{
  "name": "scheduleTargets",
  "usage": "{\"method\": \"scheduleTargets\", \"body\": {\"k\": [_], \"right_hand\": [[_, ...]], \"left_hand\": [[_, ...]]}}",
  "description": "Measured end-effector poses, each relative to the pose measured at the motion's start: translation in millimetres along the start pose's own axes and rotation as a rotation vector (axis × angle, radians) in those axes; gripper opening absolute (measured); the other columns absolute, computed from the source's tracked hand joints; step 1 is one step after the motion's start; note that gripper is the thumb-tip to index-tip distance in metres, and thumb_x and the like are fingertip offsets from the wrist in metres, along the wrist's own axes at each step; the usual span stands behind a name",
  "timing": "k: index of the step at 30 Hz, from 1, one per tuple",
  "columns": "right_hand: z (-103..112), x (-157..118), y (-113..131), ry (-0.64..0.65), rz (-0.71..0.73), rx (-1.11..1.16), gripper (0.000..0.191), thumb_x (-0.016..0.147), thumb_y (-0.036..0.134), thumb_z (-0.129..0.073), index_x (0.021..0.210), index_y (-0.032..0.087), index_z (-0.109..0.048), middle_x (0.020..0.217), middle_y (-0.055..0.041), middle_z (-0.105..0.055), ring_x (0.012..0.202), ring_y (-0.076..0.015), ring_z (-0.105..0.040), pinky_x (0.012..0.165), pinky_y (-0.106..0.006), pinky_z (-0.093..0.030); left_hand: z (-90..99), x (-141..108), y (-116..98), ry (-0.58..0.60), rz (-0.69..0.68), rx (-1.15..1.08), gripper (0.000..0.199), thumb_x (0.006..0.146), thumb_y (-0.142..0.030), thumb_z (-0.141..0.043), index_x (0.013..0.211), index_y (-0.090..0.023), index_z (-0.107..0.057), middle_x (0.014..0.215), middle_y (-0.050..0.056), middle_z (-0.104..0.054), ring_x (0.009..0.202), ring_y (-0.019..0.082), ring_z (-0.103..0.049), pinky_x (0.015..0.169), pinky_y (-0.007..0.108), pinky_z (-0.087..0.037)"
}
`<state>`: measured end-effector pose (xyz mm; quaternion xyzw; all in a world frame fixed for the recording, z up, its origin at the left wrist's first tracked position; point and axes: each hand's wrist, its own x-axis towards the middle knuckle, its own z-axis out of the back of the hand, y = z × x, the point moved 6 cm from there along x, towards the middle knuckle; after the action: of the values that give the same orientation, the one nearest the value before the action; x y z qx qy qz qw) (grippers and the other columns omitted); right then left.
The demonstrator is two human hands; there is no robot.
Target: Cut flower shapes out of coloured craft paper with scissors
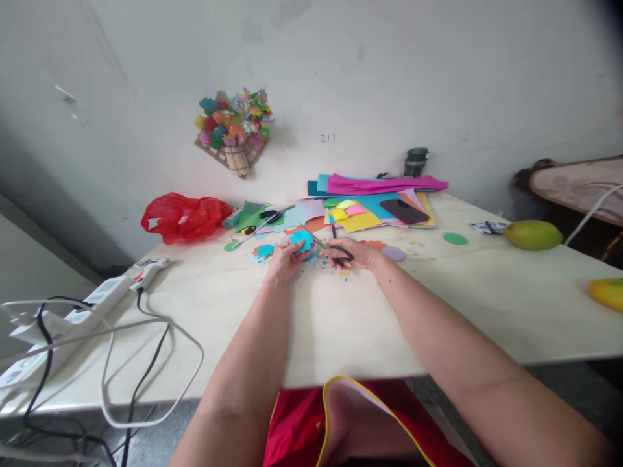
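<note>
Between the fingers of my left hand [286, 258] is a blue paper flower [302, 241] with a scalloped edge. My right hand [357, 253] is closed round the black handles of a pair of scissors [342, 254]. The scissor blades point up and left, close to the paper flower's right side. Another blue paper flower [265, 251] lies on the table to the left of my left hand. Small coloured paper scraps [343, 275] are scattered below the scissors. A lilac paper circle [393, 253] lies just right of my right hand.
Coloured paper sheets [360, 222] and a phone [405, 211] lie behind my hands. A second pair of scissors [275, 215] and a red plastic bag [182, 217] are at the back left. Cables and a power strip [104, 295] occupy the left; a mango [533, 235] sits right.
</note>
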<state>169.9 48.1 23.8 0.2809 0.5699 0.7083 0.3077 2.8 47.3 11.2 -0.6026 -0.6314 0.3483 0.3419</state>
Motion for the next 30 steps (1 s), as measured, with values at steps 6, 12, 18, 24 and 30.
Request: {"method": "scheduleTargets", "body": {"k": [6,12,18,24,30], "right_hand": [[-1.2,-0.3,1.6,-0.018,-0.004,0.003,0.039,0.077,0.049,-0.078,0.073,0.015,-0.059,0.059,-0.0016,-0.065,0.040,-0.0073,-0.053,0.031,-0.017,-0.027],[-4.0,-1.4,6.7,-0.092,-0.007,0.022,0.036,0.085,0.047,-0.072,0.076,0.014,-0.059,0.057,-0.0003,-0.064,0.039,-0.0066,-0.053,0.031,-0.015,-0.029],[-7.5,1.9,3.0,-0.153,-0.046,0.056,0.034,0.089,0.041,-0.070,0.072,0.014,-0.057,0.053,0.0008,-0.061,0.037,-0.0061,-0.053,0.029,-0.015,-0.026],[-11.5,1.3,6.1,-0.195,-0.067,0.078,0.031,0.093,0.036,-0.067,0.073,0.015,-0.056,0.053,0.0010,-0.061,0.036,-0.0055,-0.051,0.028,-0.014,-0.026],[-12.0,1.8,5.7,-0.211,-0.079,0.099,0.031,0.092,0.037,-0.069,0.074,0.015,-0.055,0.053,0.0016,-0.060,0.036,-0.0059,-0.051,0.028,-0.014,-0.026]], "left_hand": [[2.7,2.2,2.6,-0.009,0.003,0.002,0.020,0.064,-0.011,-0.082,0.071,-0.017,-0.064,0.070,0.003,-0.073,0.076,0.023,-0.076,0.076,0.035,-0.062],[0.3,3.3,6.2,-0.029,-0.016,-0.072,0.019,0.065,-0.009,-0.081,0.071,-0.015,-0.064,0.069,0.003,-0.072,0.068,0.019,-0.074,0.065,0.028,-0.061],[-3.3,2.6,9.0,-0.097,-0.033,-0.152,0.017,0.067,-0.005,-0.078,0.070,-0.015,-0.064,0.068,0.001,-0.071,0.061,0.015,-0.069,0.063,0.027,-0.059],[-4.1,4.3,10.8,-0.114,-0.034,-0.158,0.014,0.069,-0.006,-0.076,0.074,-0.015,-0.067,0.070,0.001,-0.072,0.063,0.015,-0.069,0.066,0.028,-0.058],[-4.9,5.3,9.9,-0.090,-0.033,-0.152,0.016,0.067,-0.007,-0.078,0.074,-0.015,-0.067,0.069,0.000,-0.071,0.062,0.014,-0.068,0.068,0.029,-0.059]]}}
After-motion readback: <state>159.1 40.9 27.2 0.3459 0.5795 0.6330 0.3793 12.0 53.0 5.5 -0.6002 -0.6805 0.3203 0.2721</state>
